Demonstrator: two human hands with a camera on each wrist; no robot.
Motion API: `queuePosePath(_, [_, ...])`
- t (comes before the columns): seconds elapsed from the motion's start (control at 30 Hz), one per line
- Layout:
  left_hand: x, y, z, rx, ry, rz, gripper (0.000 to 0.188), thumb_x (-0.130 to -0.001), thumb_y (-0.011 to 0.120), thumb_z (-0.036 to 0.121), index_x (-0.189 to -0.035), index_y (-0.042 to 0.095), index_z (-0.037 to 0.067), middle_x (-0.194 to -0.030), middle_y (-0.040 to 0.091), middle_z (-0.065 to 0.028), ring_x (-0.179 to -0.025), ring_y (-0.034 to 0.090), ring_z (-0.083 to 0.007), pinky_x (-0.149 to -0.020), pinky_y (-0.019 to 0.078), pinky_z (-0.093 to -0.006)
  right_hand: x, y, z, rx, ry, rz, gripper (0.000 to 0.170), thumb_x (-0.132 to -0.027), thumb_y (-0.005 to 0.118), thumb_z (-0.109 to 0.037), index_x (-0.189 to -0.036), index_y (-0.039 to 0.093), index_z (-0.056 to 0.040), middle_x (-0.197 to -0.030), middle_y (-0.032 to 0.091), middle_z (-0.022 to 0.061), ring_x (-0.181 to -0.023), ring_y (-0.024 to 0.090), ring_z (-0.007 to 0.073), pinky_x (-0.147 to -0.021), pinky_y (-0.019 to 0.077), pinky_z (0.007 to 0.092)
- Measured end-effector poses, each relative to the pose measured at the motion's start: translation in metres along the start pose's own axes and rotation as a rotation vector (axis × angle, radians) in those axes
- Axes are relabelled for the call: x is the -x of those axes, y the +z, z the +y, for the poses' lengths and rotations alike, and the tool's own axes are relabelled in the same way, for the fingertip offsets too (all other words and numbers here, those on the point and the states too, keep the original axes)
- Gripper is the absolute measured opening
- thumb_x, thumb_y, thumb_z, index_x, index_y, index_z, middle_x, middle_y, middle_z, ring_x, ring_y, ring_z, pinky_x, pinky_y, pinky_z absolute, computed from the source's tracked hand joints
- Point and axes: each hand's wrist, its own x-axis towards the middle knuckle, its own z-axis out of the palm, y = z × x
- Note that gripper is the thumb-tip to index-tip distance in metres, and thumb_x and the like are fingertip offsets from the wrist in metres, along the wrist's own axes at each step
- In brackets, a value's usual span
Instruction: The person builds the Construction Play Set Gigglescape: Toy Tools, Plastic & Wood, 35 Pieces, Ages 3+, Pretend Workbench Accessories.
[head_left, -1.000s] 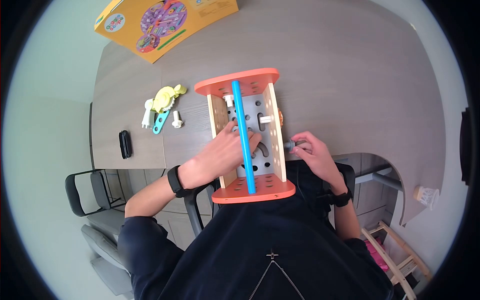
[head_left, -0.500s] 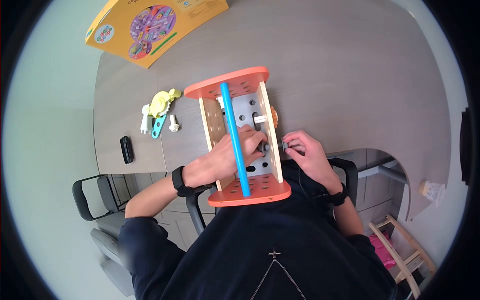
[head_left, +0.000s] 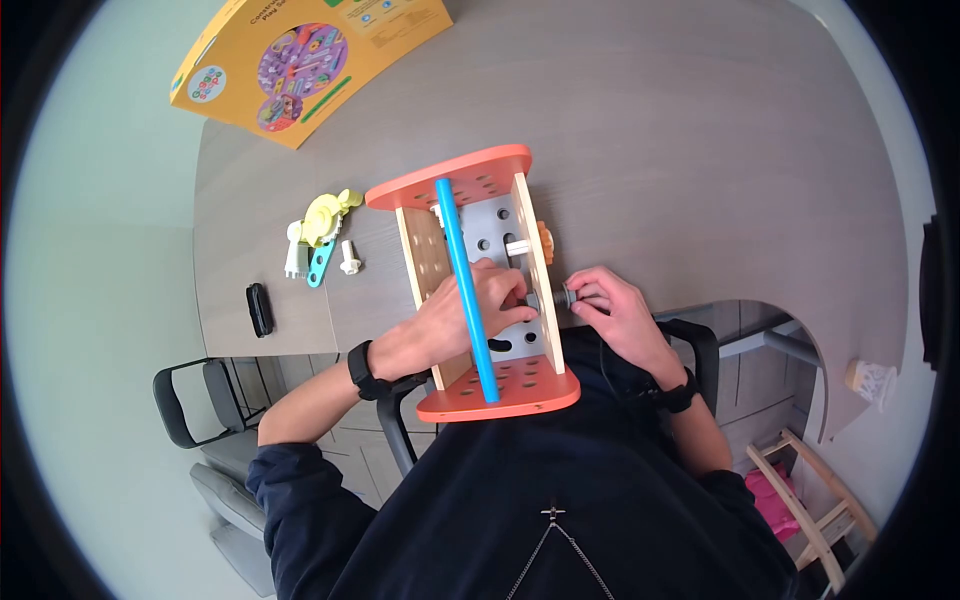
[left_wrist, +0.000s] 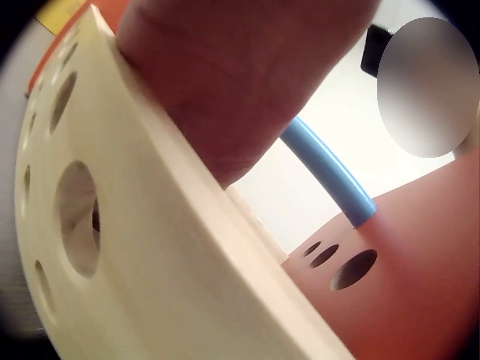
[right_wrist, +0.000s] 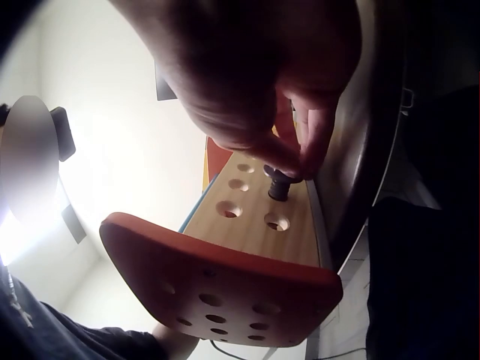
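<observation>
A toy toolbox with orange ends (head_left: 498,392), wooden side panels (right_wrist: 255,236) and a blue rod (head_left: 467,290) stands at the table's front edge. My left hand (head_left: 455,315) reaches under the rod into the box, its fingers pinching a dark grey piece (head_left: 532,300) against the inner face of the right panel. Outside that panel, my right hand (head_left: 622,318) pinches the head of a grey bolt (head_left: 562,297); in the right wrist view the bolt's shank (right_wrist: 278,190) enters a panel hole. The left fingertips are hidden in the left wrist view.
Left of the box lie a yellow-green toy piece (head_left: 323,218), a teal strip (head_left: 319,262), a white bolt (head_left: 349,258) and a black case (head_left: 259,310). A yellow carton (head_left: 305,70) stands at the back left. An orange piece (head_left: 545,243) sits on the right panel.
The bolt in my right hand has come against the right panel, and my left hand has moved right inside the box to the panel's inner face, with the grey piece there.
</observation>
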Motion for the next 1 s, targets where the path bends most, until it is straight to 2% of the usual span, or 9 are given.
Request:
queuePosePath(0.13, [-0.002,-0.001,-0.001,-0.119,0.09,-0.037,0.031,-0.098,0.079,0.03,-0.105,0.076,-0.001,-0.093,0.073,-0.0132,-0.097,0.068,-0.0334,-0.09,0.0547,-0.0454,0.0,-0.005,-0.007,-0.015,0.091,-0.03,0.022,-0.105,0.063,0.001,-0.128,0.061,0.0034,-0.11,0.073,0.0145,-0.103,0.075,0.0172,-0.093,0.0616,0.0341])
queuePosePath(0.27, [0.0,0.002,-0.003,-0.124,0.123,-0.018,0.032,-0.1,0.075,0.03,-0.112,0.075,0.0,-0.092,0.071,-0.013,-0.096,0.065,-0.0341,-0.091,0.053,-0.0457,-0.002,-0.003,-0.009,-0.073,0.114,-0.042,0.022,-0.109,0.061,-0.006,-0.129,0.062,0.0046,-0.105,0.075,0.0146,-0.097,0.076,0.0168,-0.087,0.0621,0.0332])
queuePosePath(0.4, [0.006,0.005,-0.003,-0.193,0.184,0.046,0.033,-0.101,0.074,0.031,-0.117,0.074,0.002,-0.093,0.069,-0.0116,-0.096,0.064,-0.0327,-0.091,0.0524,-0.0447,-0.006,-0.005,-0.003,0.01,0.13,-0.071,0.024,-0.113,0.058,-0.016,-0.121,0.065,0.006,-0.095,0.075,0.0133,-0.081,0.075,0.0161,-0.074,0.061,0.0323])
queuePosePath(0.47, [0.008,0.006,-0.003,-0.217,0.191,0.056,0.034,-0.101,0.073,0.032,-0.119,0.073,0.003,-0.093,0.068,-0.0109,-0.096,0.064,-0.032,-0.091,0.052,-0.0442,-0.009,-0.004,-0.003,0.013,0.156,-0.077,0.032,-0.115,0.055,-0.023,-0.114,0.067,0.0064,-0.088,0.075,0.0128,-0.07,0.074,0.0167,-0.067,0.0597,0.032])
queuePosePath(0.67, [0.009,0.003,0.001,-0.233,0.176,0.043,0.033,-0.102,0.072,0.032,-0.119,0.073,0.003,-0.091,0.067,-0.0104,-0.093,0.063,-0.0313,-0.09,0.0516,-0.0441,-0.023,-0.002,-0.017,0.253,0.336,-0.118,0.052,-0.117,0.046,-0.038,-0.098,0.067,0.0056,-0.076,0.071,0.013,-0.056,0.07,0.02,-0.057,0.0569,0.0327])
queuePosePath(0.77, [0.01,0.001,0.002,-0.217,0.171,0.047,0.033,-0.101,0.073,0.032,-0.119,0.073,0.003,-0.089,0.067,-0.0104,-0.092,0.063,-0.0314,-0.089,0.0516,-0.0442,-0.019,-0.003,-0.025,0.134,0.319,-0.066,0.04,-0.116,0.05,-0.031,-0.109,0.066,0.0052,-0.083,0.072,0.0112,-0.067,0.073,0.0176,-0.063,0.0585,0.0316])
queuePosePath(0.87, [0.011,0.002,0.001,-0.202,0.183,0.067,0.033,-0.101,0.073,0.032,-0.119,0.073,0.003,-0.088,0.066,-0.0106,-0.091,0.063,-0.0315,-0.088,0.0519,-0.0443,-0.011,-0.003,-0.007,-0.133,0.095,-0.024,0.025,-0.113,0.058,-0.018,-0.124,0.061,0.0032,-0.099,0.072,0.0086,-0.082,0.074,0.0151,-0.071,0.0594,0.03])
queuePosePath(0.97, [0.01,0.003,0.0,-0.197,0.195,0.077,0.033,-0.101,0.073,0.032,-0.119,0.073,0.003,-0.088,0.066,-0.0109,-0.091,0.063,-0.0317,-0.087,0.0521,-0.0444,-0.001,-0.008,-0.005,-0.229,0.06,-0.101,0.027,-0.108,0.062,-0.007,-0.133,0.056,0.0002,-0.112,0.068,0.0061,-0.092,0.072,0.0131,-0.078,0.059,0.0292])
queuePosePath(1.0, [0.01,0.003,0.0,-0.201,0.194,0.073,0.033,-0.101,0.073,0.031,-0.118,0.073,0.003,-0.089,0.067,-0.0109,-0.091,0.063,-0.0317,-0.087,0.0521,-0.0444,-0.001,-0.01,-0.001,-0.223,0.085,-0.126,0.026,-0.107,0.063,-0.006,-0.132,0.056,-0.0001,-0.113,0.068,0.006,-0.091,0.072,0.0127,-0.077,0.0585,0.029])
